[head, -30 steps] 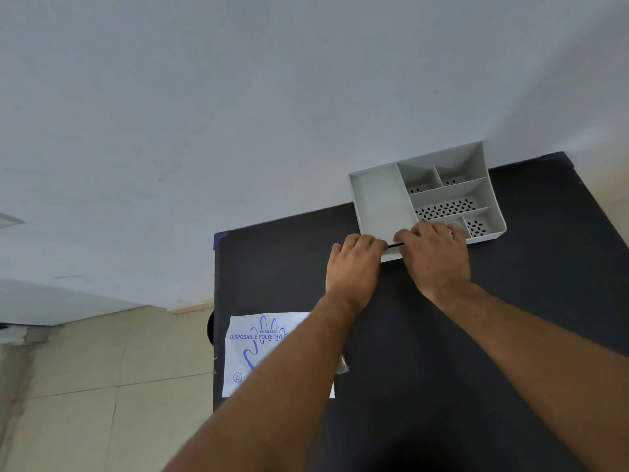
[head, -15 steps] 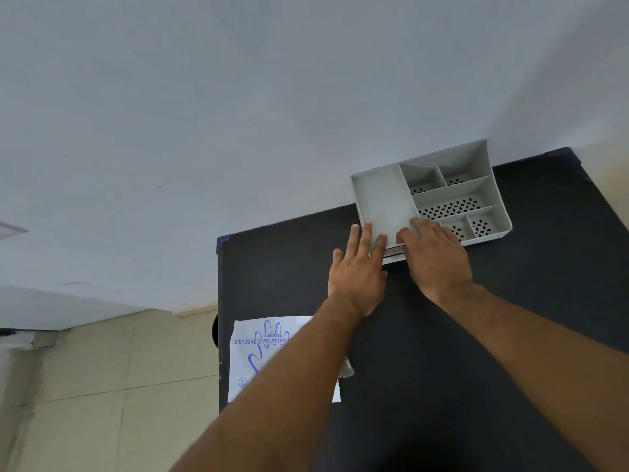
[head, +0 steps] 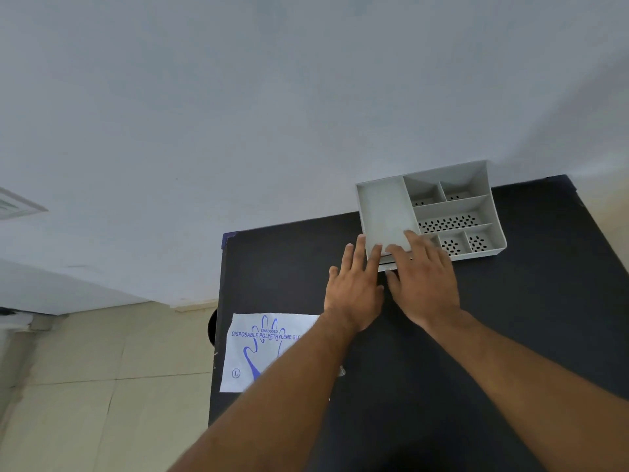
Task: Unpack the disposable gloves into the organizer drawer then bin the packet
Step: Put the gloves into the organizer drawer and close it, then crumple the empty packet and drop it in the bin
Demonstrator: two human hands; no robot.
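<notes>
Gloves themselves cannot be made out as separate things; I see only the packet [head: 269, 349], a flat white one with blue print, lying on the black table [head: 510, 318]. The organizer [head: 430, 212] serves as my landmark, a grey tray with several compartments at the far edge of the table, against the wall. From the organizer, the packet lies nearer to the person and to the left, at the left edge of the table and hanging slightly over it. Its long axis runs about left to right, across the left forearm, which covers its right part, so the printed words are cut off.

Both hands are at the near left corner of the organizer, well apart from the packet. The left hand [head: 354, 294] is flat and spread, fingers straight, tips touching the rim of the large plain compartment; it holds nothing. The right hand [head: 425, 284] is also flat and spread, its fingers reaching over the near wall, with nothing visibly held.

By my judgement the left hand is nearer to the packet and must draw back toward the body and leftward to reach it.

Under the fingers a thin pale edge shows at the base of the organizer; whether it is a drawer front I cannot tell. No bin is in view.
</notes>
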